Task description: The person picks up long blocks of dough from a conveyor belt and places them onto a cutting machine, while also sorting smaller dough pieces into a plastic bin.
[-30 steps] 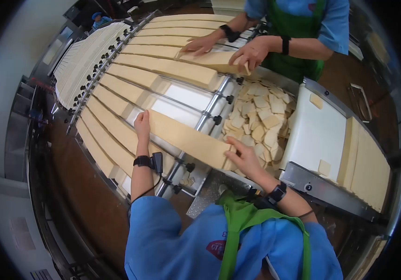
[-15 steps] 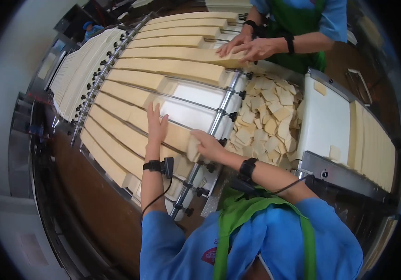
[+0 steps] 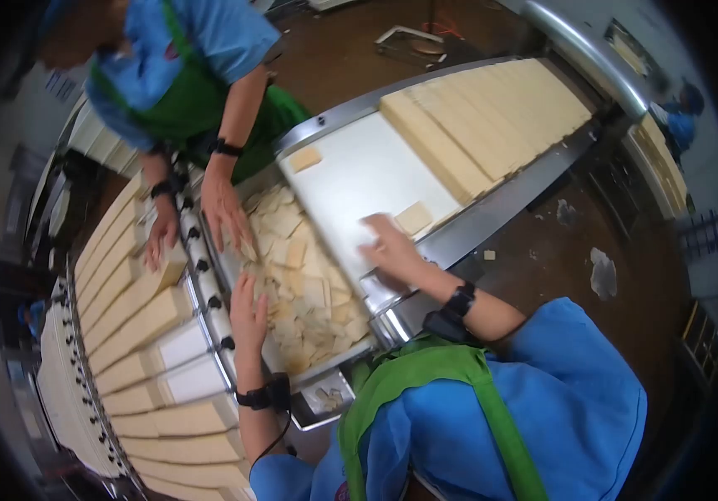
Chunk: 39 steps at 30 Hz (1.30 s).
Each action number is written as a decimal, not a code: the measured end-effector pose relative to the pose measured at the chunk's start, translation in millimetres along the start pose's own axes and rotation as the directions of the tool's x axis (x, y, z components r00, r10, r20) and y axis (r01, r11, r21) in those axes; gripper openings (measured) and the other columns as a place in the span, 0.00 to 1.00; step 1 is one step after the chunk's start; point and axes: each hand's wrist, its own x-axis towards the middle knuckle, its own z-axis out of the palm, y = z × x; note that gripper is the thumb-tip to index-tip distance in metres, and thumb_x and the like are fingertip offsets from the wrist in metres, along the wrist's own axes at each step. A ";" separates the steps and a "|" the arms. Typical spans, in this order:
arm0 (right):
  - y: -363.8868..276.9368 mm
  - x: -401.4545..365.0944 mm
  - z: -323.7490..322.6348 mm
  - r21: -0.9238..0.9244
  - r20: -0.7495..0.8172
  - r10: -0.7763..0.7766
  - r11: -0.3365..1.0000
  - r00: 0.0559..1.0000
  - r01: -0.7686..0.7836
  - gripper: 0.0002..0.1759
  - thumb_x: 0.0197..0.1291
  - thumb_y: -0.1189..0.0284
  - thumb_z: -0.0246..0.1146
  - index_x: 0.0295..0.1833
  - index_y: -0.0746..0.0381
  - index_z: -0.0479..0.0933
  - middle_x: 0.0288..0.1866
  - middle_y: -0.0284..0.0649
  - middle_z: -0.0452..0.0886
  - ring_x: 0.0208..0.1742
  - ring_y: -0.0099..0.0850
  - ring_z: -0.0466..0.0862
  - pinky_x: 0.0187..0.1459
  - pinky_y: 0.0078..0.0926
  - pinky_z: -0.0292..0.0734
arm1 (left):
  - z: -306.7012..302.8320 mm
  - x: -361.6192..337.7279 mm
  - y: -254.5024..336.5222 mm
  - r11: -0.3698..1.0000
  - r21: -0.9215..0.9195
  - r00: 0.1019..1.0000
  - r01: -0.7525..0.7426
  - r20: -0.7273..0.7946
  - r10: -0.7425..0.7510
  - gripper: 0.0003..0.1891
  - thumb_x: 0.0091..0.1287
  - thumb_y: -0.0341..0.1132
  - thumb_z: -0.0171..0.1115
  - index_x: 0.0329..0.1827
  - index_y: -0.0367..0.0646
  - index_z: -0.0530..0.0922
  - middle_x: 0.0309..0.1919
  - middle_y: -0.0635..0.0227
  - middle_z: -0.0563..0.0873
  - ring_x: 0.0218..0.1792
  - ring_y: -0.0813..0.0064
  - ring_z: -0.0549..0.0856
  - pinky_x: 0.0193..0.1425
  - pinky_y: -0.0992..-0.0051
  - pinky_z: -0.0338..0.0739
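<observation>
My right hand [image 3: 394, 250] is over the near edge of the white belt [image 3: 359, 179], blurred, its fingers apart and nothing seen in them. Close to its fingertips lies a loose pale slice [image 3: 413, 219]. Over the near left side of the bin of cut pieces [image 3: 304, 288], my left hand [image 3: 248, 313] is held up with fingers spread, holding nothing. Long cream-coloured slabs [image 3: 146, 321] lie in lanes between metal rods to the left.
A co-worker in a green apron [image 3: 175, 108] stands across the bin, one hand [image 3: 223, 213] at its edge, the other [image 3: 161, 234] on a slab. Stacked slabs [image 3: 492, 117] fill the belt's far part. Another person [image 3: 676, 121] is at far right.
The view has swung right. My right hand has left the slab end and moved over to the white belt. My left hand has come off the slabs to the bin. One co-worker's hand has moved towards the bin.
</observation>
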 end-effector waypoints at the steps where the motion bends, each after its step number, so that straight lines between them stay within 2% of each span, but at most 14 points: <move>1: 23.3 1.6 -34.6 -0.078 -0.114 0.009 0.997 0.993 -0.018 0.28 0.51 0.66 0.62 0.56 0.68 0.65 0.55 0.54 0.66 0.53 0.50 0.71 0.52 0.36 0.70 | 21.5 24.0 9.2 0.998 -0.042 0.999 -0.044 0.021 0.045 0.19 0.60 0.31 0.55 0.54 0.35 0.70 0.56 0.51 0.71 0.58 0.54 0.70 0.62 0.67 0.63; 3: 52.7 0.6 -91.7 -0.367 -0.323 0.090 0.906 0.942 -0.212 0.31 0.49 0.66 0.63 0.56 0.72 0.63 0.53 0.56 0.65 0.49 0.52 0.73 0.50 0.37 0.71 | 68.9 71.9 29.8 0.986 -0.119 0.992 -0.116 0.045 0.122 0.19 0.60 0.31 0.56 0.54 0.34 0.70 0.56 0.50 0.71 0.58 0.54 0.71 0.62 0.66 0.64; 6: 105.4 5.7 -140.1 -0.422 -0.432 0.192 0.820 0.881 -0.386 0.34 0.46 0.65 0.66 0.53 0.74 0.63 0.51 0.58 0.64 0.45 0.54 0.74 0.47 0.40 0.73 | 151.1 148.9 59.5 0.947 -0.234 0.969 -0.218 0.063 0.239 0.21 0.61 0.33 0.56 0.56 0.34 0.68 0.57 0.49 0.71 0.58 0.53 0.70 0.62 0.66 0.63; 9: 116.4 21.4 -148.3 -0.408 -0.358 0.357 0.772 0.863 -0.488 0.34 0.42 0.64 0.68 0.50 0.73 0.62 0.49 0.57 0.64 0.43 0.55 0.75 0.45 0.41 0.74 | 216.3 226.3 92.8 0.940 -0.178 0.945 -0.292 0.099 0.313 0.24 0.60 0.34 0.56 0.58 0.32 0.65 0.56 0.47 0.70 0.59 0.52 0.68 0.63 0.65 0.62; 11: 122.1 23.6 -146.2 -0.421 -0.361 0.311 0.786 0.879 -0.452 0.32 0.42 0.64 0.69 0.47 0.72 0.62 0.47 0.55 0.64 0.40 0.55 0.76 0.41 0.43 0.75 | 259.9 277.9 105.5 0.928 -0.129 0.929 -0.351 0.075 0.362 0.22 0.60 0.32 0.55 0.56 0.30 0.66 0.54 0.45 0.71 0.57 0.51 0.70 0.62 0.63 0.64; 17: 113.5 18.5 -149.2 -0.401 -0.298 0.284 0.829 0.911 -0.390 0.32 0.44 0.65 0.68 0.48 0.71 0.60 0.47 0.55 0.65 0.37 0.55 0.76 0.36 0.43 0.76 | 328.2 371.0 130.2 0.977 0.142 0.961 -0.161 0.247 0.122 0.23 0.53 0.34 0.57 0.53 0.33 0.69 0.47 0.53 0.74 0.50 0.56 0.73 0.55 0.62 0.68; 26: 103.7 12.2 -141.3 -0.439 -0.263 0.177 0.853 0.948 -0.281 0.27 0.40 0.65 0.68 0.45 0.66 0.66 0.43 0.50 0.69 0.40 0.49 0.76 0.38 0.39 0.75 | 272.5 354.5 118.0 0.928 0.357 0.891 0.109 0.380 -0.251 0.30 0.39 0.44 0.61 0.49 0.44 0.76 0.47 0.59 0.75 0.53 0.60 0.72 0.55 0.60 0.65; 30: 94.5 23.0 -140.7 -0.350 0.054 0.123 0.932 0.991 -0.097 0.30 0.38 0.67 0.67 0.48 0.67 0.65 0.47 0.51 0.69 0.49 0.47 0.72 0.45 0.37 0.72 | 201.8 284.0 58.9 0.865 0.407 0.872 0.294 0.255 -0.417 0.31 0.39 0.46 0.66 0.46 0.36 0.76 0.48 0.56 0.74 0.52 0.59 0.72 0.55 0.63 0.65; 31: 113.9 23.7 -136.9 -0.354 0.092 0.030 0.935 0.995 0.005 0.38 0.37 0.65 0.69 0.55 0.66 0.62 0.52 0.52 0.68 0.51 0.47 0.72 0.49 0.37 0.71 | 187.3 260.5 43.6 0.878 0.359 0.884 0.316 0.224 -0.410 0.31 0.38 0.47 0.67 0.45 0.36 0.75 0.47 0.55 0.74 0.51 0.58 0.72 0.54 0.64 0.66; 33: 124.6 34.2 -131.6 -0.522 0.104 0.115 0.852 0.988 -0.045 0.45 0.35 0.64 0.70 0.60 0.65 0.57 0.55 0.52 0.64 0.53 0.48 0.71 0.52 0.38 0.71 | 164.8 210.3 14.9 0.903 0.256 0.910 0.345 0.146 -0.389 0.32 0.36 0.47 0.69 0.43 0.36 0.75 0.46 0.53 0.74 0.49 0.57 0.72 0.52 0.65 0.68; 35: 107.4 52.5 -121.6 -0.552 0.159 0.238 0.826 0.958 -0.114 0.48 0.33 0.65 0.71 0.62 0.64 0.55 0.58 0.52 0.62 0.54 0.49 0.70 0.52 0.38 0.71 | 166.7 159.7 -4.4 0.915 -0.149 0.926 0.376 0.025 -0.376 0.30 0.36 0.44 0.74 0.39 0.36 0.71 0.42 0.54 0.75 0.45 0.62 0.74 0.48 0.69 0.71; 36: 96.5 59.7 -114.3 -0.573 0.181 0.297 0.807 0.937 -0.145 0.50 0.33 0.65 0.71 0.63 0.64 0.54 0.59 0.51 0.60 0.55 0.50 0.70 0.53 0.39 0.71 | 169.5 138.3 -5.4 0.840 -0.349 0.891 0.415 -0.034 -0.453 0.29 0.37 0.42 0.74 0.39 0.37 0.70 0.41 0.56 0.75 0.44 0.65 0.75 0.47 0.69 0.71; 38: 79.4 64.7 -92.7 -0.532 0.172 0.201 0.843 0.964 -0.080 0.49 0.32 0.67 0.71 0.63 0.64 0.54 0.60 0.51 0.59 0.54 0.50 0.70 0.53 0.39 0.71 | 168.5 99.8 -8.6 0.607 -0.705 0.787 0.368 -0.111 -0.606 0.27 0.40 0.39 0.75 0.38 0.37 0.68 0.39 0.59 0.75 0.42 0.70 0.75 0.45 0.71 0.71; 39: 70.5 64.0 -79.8 -0.511 0.169 0.157 0.858 0.973 -0.050 0.49 0.32 0.67 0.71 0.63 0.63 0.54 0.60 0.51 0.58 0.54 0.50 0.70 0.53 0.39 0.72 | 154.8 80.7 -15.7 0.603 -0.720 0.736 0.344 -0.192 -0.649 0.26 0.42 0.38 0.74 0.38 0.38 0.68 0.38 0.61 0.76 0.41 0.72 0.75 0.44 0.72 0.71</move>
